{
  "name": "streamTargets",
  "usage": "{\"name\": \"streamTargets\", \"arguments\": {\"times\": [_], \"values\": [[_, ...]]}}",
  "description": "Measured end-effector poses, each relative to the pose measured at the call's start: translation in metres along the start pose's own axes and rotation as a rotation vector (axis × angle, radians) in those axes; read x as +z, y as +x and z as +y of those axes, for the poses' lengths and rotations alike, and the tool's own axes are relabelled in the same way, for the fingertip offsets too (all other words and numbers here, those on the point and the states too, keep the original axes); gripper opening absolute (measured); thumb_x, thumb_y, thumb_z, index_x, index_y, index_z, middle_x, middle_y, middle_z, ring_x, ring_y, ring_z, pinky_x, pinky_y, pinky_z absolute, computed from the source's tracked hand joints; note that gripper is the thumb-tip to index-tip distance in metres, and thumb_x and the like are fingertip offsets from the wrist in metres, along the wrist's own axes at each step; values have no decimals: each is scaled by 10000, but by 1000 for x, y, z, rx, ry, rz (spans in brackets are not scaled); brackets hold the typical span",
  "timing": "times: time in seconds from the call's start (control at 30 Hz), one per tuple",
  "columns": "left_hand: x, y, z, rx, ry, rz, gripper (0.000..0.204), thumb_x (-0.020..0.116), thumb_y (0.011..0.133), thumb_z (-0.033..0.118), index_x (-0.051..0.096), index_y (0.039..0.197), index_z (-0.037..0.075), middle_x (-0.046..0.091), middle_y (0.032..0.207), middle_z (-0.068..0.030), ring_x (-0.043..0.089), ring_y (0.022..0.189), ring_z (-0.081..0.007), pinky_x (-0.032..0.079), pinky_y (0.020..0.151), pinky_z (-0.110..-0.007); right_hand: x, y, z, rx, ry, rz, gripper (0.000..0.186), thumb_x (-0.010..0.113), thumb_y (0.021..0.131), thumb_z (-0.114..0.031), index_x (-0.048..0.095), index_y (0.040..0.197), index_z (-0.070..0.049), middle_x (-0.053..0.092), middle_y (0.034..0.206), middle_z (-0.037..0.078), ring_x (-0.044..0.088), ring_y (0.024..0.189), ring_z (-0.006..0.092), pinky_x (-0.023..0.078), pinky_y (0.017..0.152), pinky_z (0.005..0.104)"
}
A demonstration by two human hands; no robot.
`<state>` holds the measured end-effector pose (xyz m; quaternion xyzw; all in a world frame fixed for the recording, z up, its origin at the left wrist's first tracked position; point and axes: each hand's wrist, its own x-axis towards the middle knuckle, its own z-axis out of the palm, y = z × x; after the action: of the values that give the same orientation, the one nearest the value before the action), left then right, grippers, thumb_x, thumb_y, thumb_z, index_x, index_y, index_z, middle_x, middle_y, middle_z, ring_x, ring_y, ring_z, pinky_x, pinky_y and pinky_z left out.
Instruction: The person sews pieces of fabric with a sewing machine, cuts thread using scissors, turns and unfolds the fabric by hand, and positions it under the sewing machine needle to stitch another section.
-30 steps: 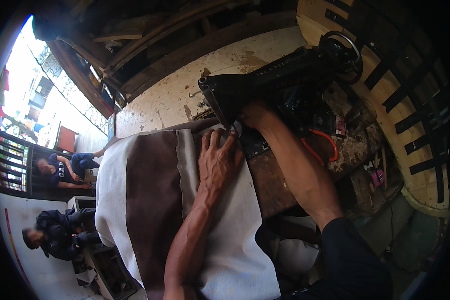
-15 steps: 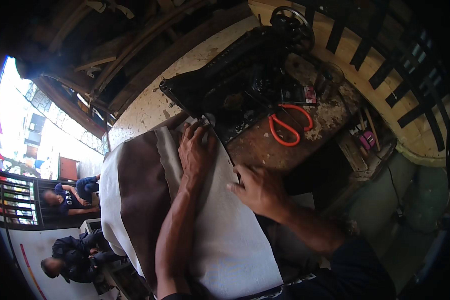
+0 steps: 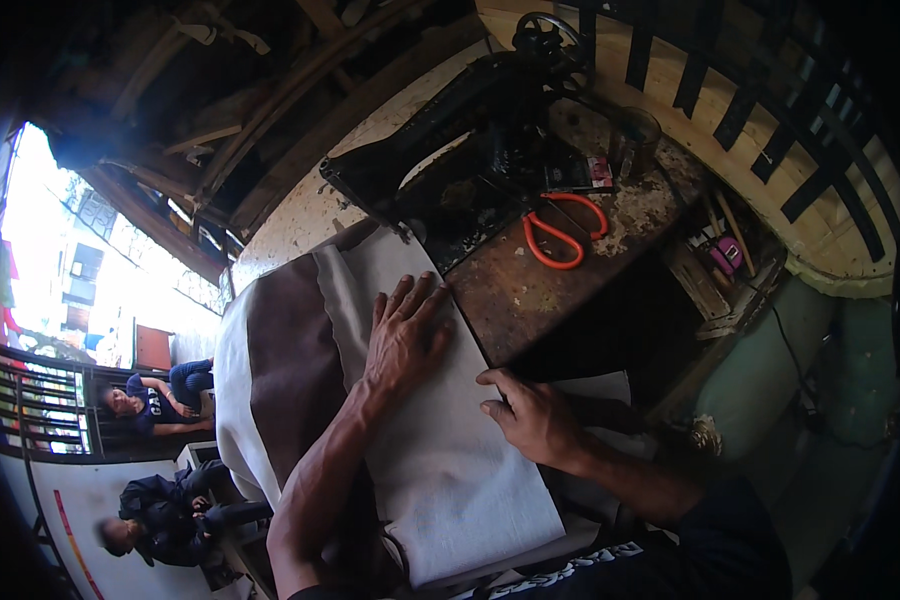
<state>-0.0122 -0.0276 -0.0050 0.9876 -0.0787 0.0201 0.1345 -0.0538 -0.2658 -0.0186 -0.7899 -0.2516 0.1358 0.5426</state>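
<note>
A large sheet of brown leatherette point(image 3: 285, 345) with a pale grey-white backing point(image 3: 460, 455) spreads over my lap and up to the black sewing machine point(image 3: 470, 150). Its far end runs under the machine's needle end. My left hand point(image 3: 407, 335) lies flat on the pale side, fingers stretched toward the machine, holding nothing. At the sheet's right edge my right hand point(image 3: 535, 415) is closed, thumb and bent index finger at the border; its other fingers are partly hidden. Between the hands the pale layer lies fairly smooth, and a raised seam flap runs left of my left hand.
Orange-handled scissors point(image 3: 567, 232) lie on the worn wooden machine table point(image 3: 530, 300), near a small dark packet point(image 3: 580, 175) and a glass point(image 3: 635, 140). An open drawer point(image 3: 715, 285) holds a pink item. Two people point(image 3: 160, 400) sit at the far left.
My left hand has slid back from the needle end toward me, flattening on the sheet. My right hand has moved nearer along the edge. The whole view has shifted slightly.
</note>
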Motion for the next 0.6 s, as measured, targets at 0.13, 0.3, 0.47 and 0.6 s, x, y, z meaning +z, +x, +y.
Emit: {"name": "streamTargets", "arguments": {"times": [0.13, 0.3, 0.47, 0.6], "values": [[5, -6, 2, -46, -3, 22, 573, 589, 950, 290, 516, 1504, 162, 421, 1603, -134, 325, 1508, -390, 183, 1221, -626, 2, -7, -3, 20, -50, 36, 325, 728, 903, -113, 590, 1185, -27, 673, 1129, 215, 708, 915, 406, 570, 800, 449], [3, -5, 7, -81, -49, 37, 575, 589, 937, 214, 513, 1503, 147, 397, 1616, -142, 297, 1520, -393, 166, 1232, -619, 6, -21, 10, 355, 493, -14, 391, 691, 975, -97, 469, 1280, 7, 630, 1122, 141, 667, 886, 160, 532, 751, 304], [0, -1, 3, -67, -33, 40, 577, 600, 925, 224, 527, 1492, 151, 419, 1597, -134, 297, 1522, -376, 165, 1233, -618, 0, -17, 6, 279, 413, -72, 396, 712, 970, -112, 484, 1264, 25, 606, 1150, 149, 685, 868, 163, 556, 753, 307], [3, 8, 2, -82, -4, 24, 574, 578, 941, 309, 520, 1496, 177, 412, 1600, -119, 288, 1528, -351, 131, 1244, -619, -1, -14, 13, 349, 567, -63, 356, 689, 988, -92, 479, 1255, 16, 578, 1081, 94, 658, 860, 111, 524, 727, 265]]}}
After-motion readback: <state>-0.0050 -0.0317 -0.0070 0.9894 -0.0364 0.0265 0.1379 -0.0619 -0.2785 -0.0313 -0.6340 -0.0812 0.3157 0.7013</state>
